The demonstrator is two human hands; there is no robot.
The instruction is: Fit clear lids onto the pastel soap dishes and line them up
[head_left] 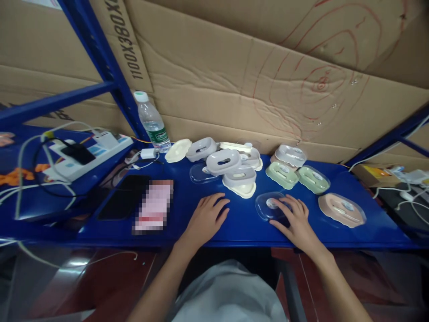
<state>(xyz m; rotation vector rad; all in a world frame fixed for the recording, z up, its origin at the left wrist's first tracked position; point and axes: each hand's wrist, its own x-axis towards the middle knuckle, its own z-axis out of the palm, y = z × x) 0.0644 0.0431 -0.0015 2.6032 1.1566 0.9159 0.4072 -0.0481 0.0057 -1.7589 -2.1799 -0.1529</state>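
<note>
My left hand (207,218) rests on the blue table with its fingers apart and nothing in it. At the right, my right hand (295,219) has its fingers spread over the edge of a clear oval lid (268,205) with a round sticker. A heap of grey oval dishes (224,162) and cream pieces (244,189) lies beyond my hands, with another clear lid (201,174) partly under it. Green dishes with clear lids (283,175) sit behind my right hand, beside a grey lidded one (291,155). A pink lidded dish (342,210) lies farther right.
A water bottle (153,123) stands at the back left. Near it are a white power strip (89,161) with cables, a dark flat object (124,197) and a phone with a blurred screen (154,205). Cardboard (217,67) and blue shelf posts enclose the table (234,230).
</note>
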